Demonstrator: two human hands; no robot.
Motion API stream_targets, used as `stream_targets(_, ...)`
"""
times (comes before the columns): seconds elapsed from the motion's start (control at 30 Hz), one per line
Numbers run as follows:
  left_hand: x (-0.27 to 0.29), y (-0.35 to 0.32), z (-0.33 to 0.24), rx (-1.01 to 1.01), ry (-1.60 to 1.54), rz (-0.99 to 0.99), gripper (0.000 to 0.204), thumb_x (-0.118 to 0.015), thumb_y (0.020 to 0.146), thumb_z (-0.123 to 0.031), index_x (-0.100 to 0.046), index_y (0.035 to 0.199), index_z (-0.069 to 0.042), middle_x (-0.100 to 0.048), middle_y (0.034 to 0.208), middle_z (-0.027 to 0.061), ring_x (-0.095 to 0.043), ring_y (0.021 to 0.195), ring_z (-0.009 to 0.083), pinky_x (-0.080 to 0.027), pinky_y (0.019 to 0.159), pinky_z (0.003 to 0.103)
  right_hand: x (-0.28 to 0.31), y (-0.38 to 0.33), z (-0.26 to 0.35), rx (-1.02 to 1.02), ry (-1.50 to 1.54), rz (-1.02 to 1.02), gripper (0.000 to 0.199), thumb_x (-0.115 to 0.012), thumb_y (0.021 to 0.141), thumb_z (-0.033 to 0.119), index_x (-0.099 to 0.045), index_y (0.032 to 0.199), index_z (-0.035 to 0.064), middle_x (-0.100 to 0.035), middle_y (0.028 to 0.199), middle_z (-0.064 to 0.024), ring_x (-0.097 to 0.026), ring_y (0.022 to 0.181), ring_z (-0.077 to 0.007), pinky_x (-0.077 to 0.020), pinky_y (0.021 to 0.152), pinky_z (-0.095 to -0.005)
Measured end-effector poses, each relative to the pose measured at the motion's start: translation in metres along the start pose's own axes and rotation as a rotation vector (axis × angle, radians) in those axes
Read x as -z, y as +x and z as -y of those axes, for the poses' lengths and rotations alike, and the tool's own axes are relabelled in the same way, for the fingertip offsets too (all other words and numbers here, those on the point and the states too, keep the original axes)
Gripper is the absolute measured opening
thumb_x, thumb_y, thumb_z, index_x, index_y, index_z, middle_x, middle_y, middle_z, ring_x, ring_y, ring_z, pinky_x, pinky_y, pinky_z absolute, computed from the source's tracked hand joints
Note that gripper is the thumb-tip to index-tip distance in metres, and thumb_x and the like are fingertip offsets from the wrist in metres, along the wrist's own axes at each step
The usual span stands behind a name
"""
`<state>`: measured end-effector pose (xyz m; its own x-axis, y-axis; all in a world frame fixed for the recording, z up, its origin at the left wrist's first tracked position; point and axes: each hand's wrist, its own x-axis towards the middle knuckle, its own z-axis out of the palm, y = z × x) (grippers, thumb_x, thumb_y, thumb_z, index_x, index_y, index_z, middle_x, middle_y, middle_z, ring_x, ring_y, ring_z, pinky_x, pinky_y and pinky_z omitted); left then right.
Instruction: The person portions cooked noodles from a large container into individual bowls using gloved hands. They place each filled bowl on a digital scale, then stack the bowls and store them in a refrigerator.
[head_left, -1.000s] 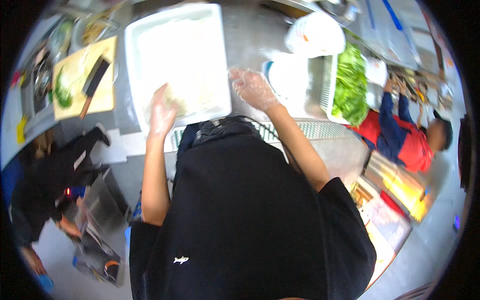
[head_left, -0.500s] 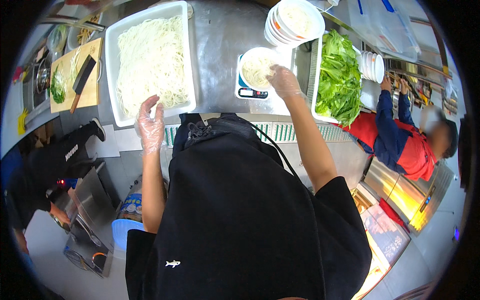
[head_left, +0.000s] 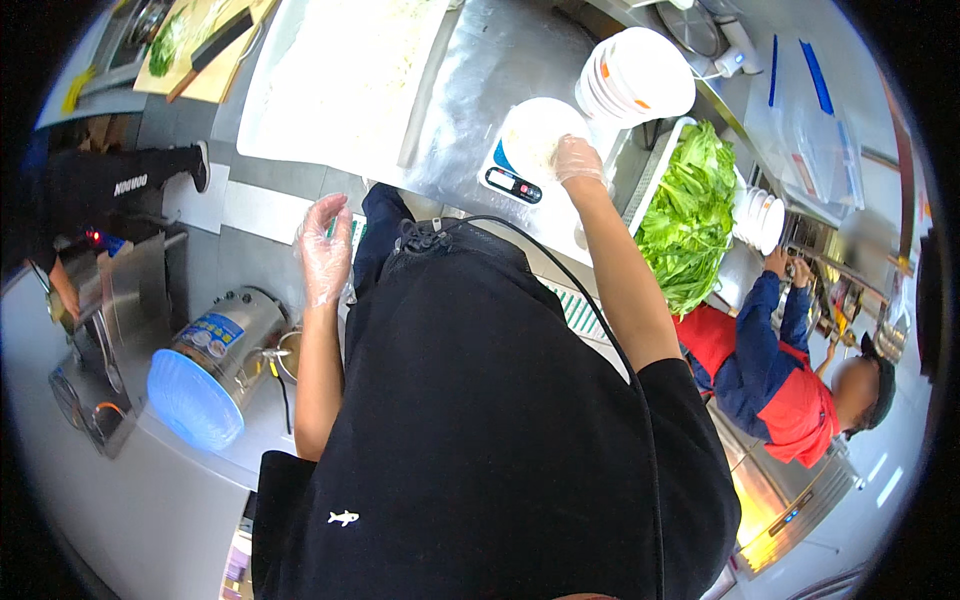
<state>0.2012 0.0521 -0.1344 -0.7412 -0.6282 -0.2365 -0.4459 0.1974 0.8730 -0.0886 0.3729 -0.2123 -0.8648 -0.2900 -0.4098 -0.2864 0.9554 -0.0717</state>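
My right hand (head_left: 580, 163), in a clear plastic glove, is at the right side of a white bowl (head_left: 517, 118). Its fingers are bent together by the pale noodles (head_left: 543, 150) in the bowl; glare hides what is between them. Under the bowl is a small kitchen scale (head_left: 513, 184) with a dark display. My left hand (head_left: 325, 245), gloved too, is held up in front of the counter with its fingers apart and nothing in it. Nearest to it is a large white tray (head_left: 262, 118) of noodles, washed out by bright light.
White bowls (head_left: 640, 78) stand stacked beyond the scale. A basket of leafy greens (head_left: 690, 220) and more bowls (head_left: 760, 220) are at the right, near a person in red and blue (head_left: 775, 375). A cutting board (head_left: 228, 75) bears a cleaver (head_left: 220, 40). Another person (head_left: 110, 185) is at left.
The view has turned, so the counter sits higher and tilted. My left hand has come away from the noodle tray's near edge. My right hand stays at the bowl.
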Motion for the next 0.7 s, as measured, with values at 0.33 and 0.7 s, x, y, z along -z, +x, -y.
stream_targets(0.33, -0.012, -0.002, -0.025, -0.075, 0.066, 0.044, 0.019, -0.067, 0.098, -0.010, -0.071, 0.115, -0.002, -0.074, 0.112, 0.0097, -0.069, 0.106, 0.0198, -0.052, 0.098, 0.035, 0.020, -0.009, -0.014, 0.152, 0.040, -0.078, 0.024, -0.059, 0.091, 0.018, -0.076, 0.095, 0.0006, -0.072, 0.099, -0.0284, -0.071, 0.096, -0.0442, -0.0568, 0.087, -0.0503)
stream_targets(0.7, 0.002, 0.001, -0.027, -0.103, 0.099, 0.140, 0.018, -0.066, 0.098, -0.010, -0.070, 0.113, -0.002, -0.075, 0.109, 0.0093, -0.070, 0.103, 0.0201, -0.053, 0.094, 0.035, -0.022, 0.010, -0.010, 0.067, -0.027, -0.039, 0.027, -0.056, 0.093, 0.021, -0.077, 0.099, 0.0034, -0.074, 0.106, -0.0251, -0.073, 0.101, -0.0400, -0.0579, 0.090, -0.0470)
